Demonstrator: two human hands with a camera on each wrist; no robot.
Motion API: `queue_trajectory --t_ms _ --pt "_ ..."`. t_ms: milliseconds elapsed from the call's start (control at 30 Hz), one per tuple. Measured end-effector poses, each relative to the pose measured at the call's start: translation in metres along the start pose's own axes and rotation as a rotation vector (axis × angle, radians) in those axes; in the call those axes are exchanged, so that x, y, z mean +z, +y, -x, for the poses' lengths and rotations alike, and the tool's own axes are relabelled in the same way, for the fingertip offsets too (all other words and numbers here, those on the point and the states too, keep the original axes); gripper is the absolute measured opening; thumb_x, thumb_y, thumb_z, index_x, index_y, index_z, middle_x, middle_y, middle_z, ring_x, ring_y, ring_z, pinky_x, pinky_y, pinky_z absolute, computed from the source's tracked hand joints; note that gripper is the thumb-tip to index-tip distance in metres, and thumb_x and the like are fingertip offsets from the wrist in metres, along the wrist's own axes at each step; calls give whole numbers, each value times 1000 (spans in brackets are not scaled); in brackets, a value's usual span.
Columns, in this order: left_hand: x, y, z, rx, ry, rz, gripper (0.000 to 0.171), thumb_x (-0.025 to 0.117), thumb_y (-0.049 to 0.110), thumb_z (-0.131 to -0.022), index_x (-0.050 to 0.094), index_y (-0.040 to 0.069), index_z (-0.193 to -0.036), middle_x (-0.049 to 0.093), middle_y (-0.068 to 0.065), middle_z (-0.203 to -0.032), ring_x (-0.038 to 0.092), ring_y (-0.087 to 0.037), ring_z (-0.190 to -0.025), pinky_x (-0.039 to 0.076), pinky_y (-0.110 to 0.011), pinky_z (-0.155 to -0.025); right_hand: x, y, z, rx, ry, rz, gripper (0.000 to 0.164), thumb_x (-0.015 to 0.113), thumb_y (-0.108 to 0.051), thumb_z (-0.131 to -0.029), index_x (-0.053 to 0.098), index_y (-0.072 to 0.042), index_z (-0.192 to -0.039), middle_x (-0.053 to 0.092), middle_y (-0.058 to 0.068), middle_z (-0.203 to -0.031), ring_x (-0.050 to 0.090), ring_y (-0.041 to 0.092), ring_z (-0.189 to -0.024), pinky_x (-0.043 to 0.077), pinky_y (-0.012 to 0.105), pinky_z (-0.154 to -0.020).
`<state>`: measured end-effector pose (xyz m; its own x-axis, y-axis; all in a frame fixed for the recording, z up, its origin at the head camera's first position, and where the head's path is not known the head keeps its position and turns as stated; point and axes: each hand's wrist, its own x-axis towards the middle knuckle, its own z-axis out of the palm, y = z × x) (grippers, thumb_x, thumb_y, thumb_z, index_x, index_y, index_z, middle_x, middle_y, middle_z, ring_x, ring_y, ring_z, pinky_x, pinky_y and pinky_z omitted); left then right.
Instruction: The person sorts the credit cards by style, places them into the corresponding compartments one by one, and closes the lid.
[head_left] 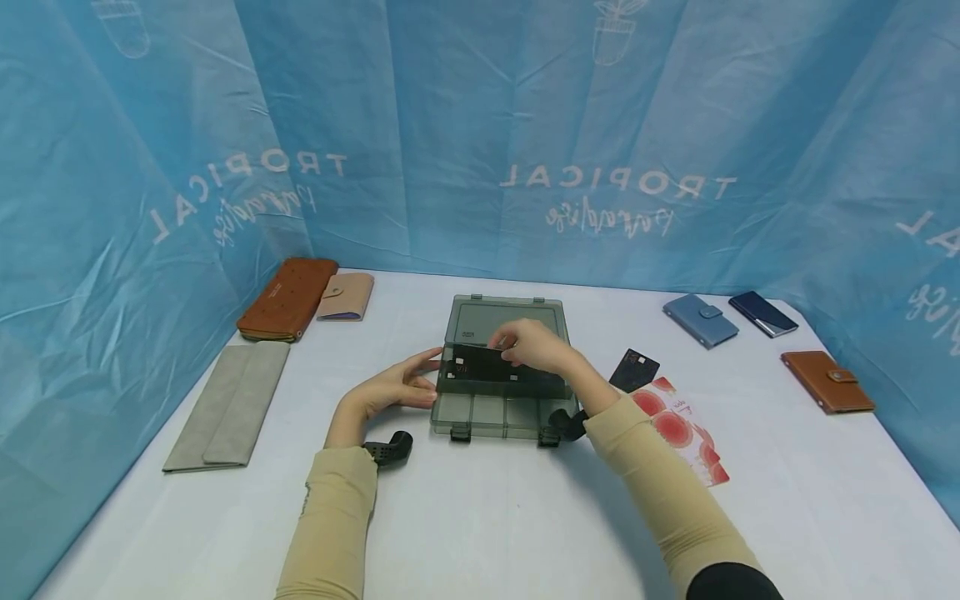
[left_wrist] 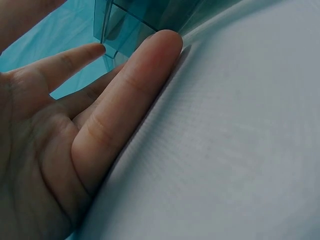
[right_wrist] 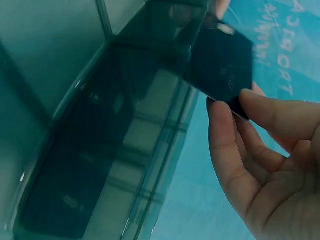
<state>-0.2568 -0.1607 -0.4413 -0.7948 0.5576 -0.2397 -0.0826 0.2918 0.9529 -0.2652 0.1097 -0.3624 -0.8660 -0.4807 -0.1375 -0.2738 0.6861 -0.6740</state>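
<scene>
A translucent green plastic organizer box [head_left: 487, 417] lies on the white table. Its front shows dividers and two dark latches. Fingers and thumb of my left hand [head_left: 393, 385] are spread fairly straight against the box's left side. In the right wrist view, my right hand [right_wrist: 272, 155] pinches a black card [right_wrist: 222, 65] by its edge, partly inside a long compartment. Other dark, flat pieces [right_wrist: 75, 165] lie in the box, seen through its wall. To the right of the box lie another black card [head_left: 634, 370] and several red-and-white cards [head_left: 675, 429].
At left are a grey folder-like pouch [head_left: 228, 407], a brown zip wallet [head_left: 288, 298] and a beige card holder [head_left: 346, 297]. A blue card holder [head_left: 700, 320], a dark shiny case [head_left: 762, 313] and a brown snap wallet [head_left: 827, 382] lie at right. Blue curtains [head_left: 450, 125] surround the table.
</scene>
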Motion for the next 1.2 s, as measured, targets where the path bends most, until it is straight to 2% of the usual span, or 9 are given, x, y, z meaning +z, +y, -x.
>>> queue_trajectory --t_ms 300,467,567,667,767,967,1200 --pt "1 1 -1 8 -17 47 85 67 8 -82 15 17 -150 17 -16 -151 54 -18 -101 47 -33 -85 10 -6 -9 -5 -40 20 16 54 3 -89 65 -4 -98 62 10 -98 61 21 -85 52 30 -71" --pt "2 1 -2 11 -24 69 86 67 6 -83 14 16 -150 17 -17 -151 56 -18 -100 48 -33 -85 9 -4 -6 5 -81 141 25 58 -2 -89 64 -8 -112 62 11 -105 60 23 -90 50 33 -73" --pt "1 0 -2 10 -21 66 88 69 7 -82 14 16 -150 17 -17 -151 56 -17 -99 49 -33 -84 8 -3 -5 20 -141 215 36 59 -7 -89 58 -11 -124 63 9 -101 60 24 -89 48 35 -75" --pt "1 0 -1 10 -20 57 88 69 9 -81 14 16 -150 17 -16 -151 55 -18 -100 48 -33 -85 6 -3 -4 29 -198 232 42 58 -8 -90 52 -11 -131 64 7 -95 60 25 -86 47 36 -75" --pt "0 0 -1 9 -20 44 87 69 10 -81 15 17 -150 18 -16 -151 54 -18 -101 47 -33 -85 5 -1 -3 33 -215 209 44 57 -8 -90 49 -10 -133 64 8 -101 60 24 -89 47 37 -78" --pt "0 1 -1 17 -22 35 87 68 9 -82 14 17 -150 18 -15 -151 53 -19 -102 47 -33 -85 -5 9 6 41 -160 120 43 55 -10 -92 47 -8 -134 58 17 -118 56 29 -104 45 43 -86" --pt "0 1 1 0 -4 6 85 67 9 -82 17 22 -149 21 -11 -151 52 -19 -105 45 -35 -88 -28 37 35 40 21 -3 40 54 -14 -94 49 -9 -133 56 17 -117 54 32 -106 45 46 -86"
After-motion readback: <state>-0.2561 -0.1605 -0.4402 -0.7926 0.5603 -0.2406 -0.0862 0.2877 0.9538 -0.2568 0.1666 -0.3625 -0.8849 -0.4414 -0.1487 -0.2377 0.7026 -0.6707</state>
